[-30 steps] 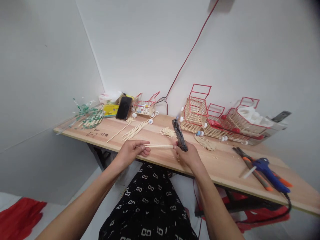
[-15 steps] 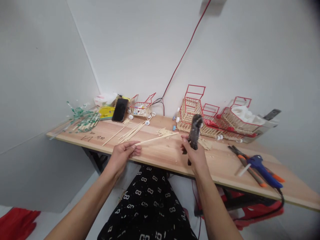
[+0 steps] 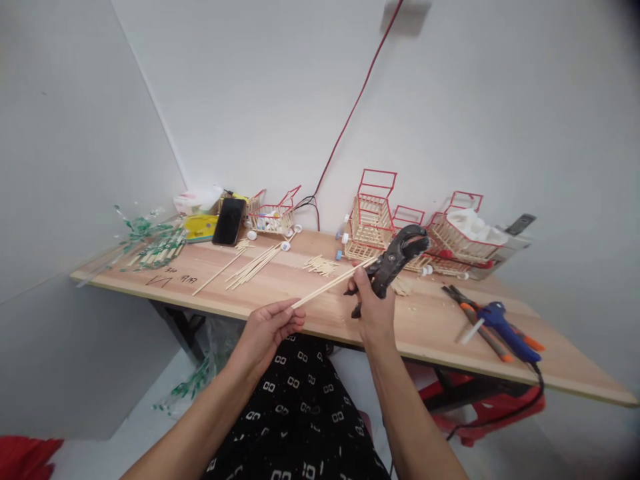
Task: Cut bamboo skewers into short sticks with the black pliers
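Note:
My left hand pinches the near ends of a couple of thin wooden sticks, held slanting above the front of the table. My right hand is wrapped round the handles of a black hand cutter, its head pointing up and to the right. The far ends of the sticks reach the cutter; whether they lie between its blades I cannot tell. Short cut pieces lie in a pile just behind the sticks. Longer loose sticks rest on the table to the left.
Small stick-built carts with red handles stand along the wall, one at left, others at right. A phone leans at the back left near wrapped chopsticks. A blue glue gun and orange-handled pliers lie at right.
My left hand has raised the sticks and moved right. My right hand has turned the cutter from nearly upright to tilted right, and the sticks' far ends now meet it. The view has shifted slightly.

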`<state>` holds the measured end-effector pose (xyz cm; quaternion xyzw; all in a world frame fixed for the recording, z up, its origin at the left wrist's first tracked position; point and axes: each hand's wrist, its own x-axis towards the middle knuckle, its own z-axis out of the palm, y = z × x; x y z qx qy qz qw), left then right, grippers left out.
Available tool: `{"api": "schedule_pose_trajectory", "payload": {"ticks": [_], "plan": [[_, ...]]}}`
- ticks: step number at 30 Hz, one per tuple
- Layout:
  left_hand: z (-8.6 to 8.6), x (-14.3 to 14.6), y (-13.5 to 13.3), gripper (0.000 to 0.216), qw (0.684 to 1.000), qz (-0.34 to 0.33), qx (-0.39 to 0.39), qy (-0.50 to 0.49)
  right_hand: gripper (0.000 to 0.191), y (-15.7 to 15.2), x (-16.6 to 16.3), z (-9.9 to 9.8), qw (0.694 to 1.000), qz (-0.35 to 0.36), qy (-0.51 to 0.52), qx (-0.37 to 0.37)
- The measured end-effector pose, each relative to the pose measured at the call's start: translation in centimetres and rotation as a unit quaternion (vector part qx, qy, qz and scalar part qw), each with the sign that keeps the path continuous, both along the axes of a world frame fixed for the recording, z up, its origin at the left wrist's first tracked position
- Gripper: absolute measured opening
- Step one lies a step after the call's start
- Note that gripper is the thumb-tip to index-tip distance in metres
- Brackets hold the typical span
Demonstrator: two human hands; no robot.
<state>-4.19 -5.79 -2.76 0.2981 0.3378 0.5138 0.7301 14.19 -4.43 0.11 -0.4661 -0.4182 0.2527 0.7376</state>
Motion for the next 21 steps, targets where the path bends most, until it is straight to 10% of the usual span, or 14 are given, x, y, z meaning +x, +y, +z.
{"api": "schedule_pose_trajectory", "payload": {"ticks": [17,21], "plan": [[-0.1,-3.0,2.6,0.035,0.975,0.009,0.104,0.196,0.041,2.7,1.3,-3.0,0.990,0.044,0.041,-0.127],[0.3,-5.0,4.0,0.027,0.899,0.105,0.187,0.381,0.043,2.3,0.7,-2.8,0.985,0.043,0.108,-0.126]]}}
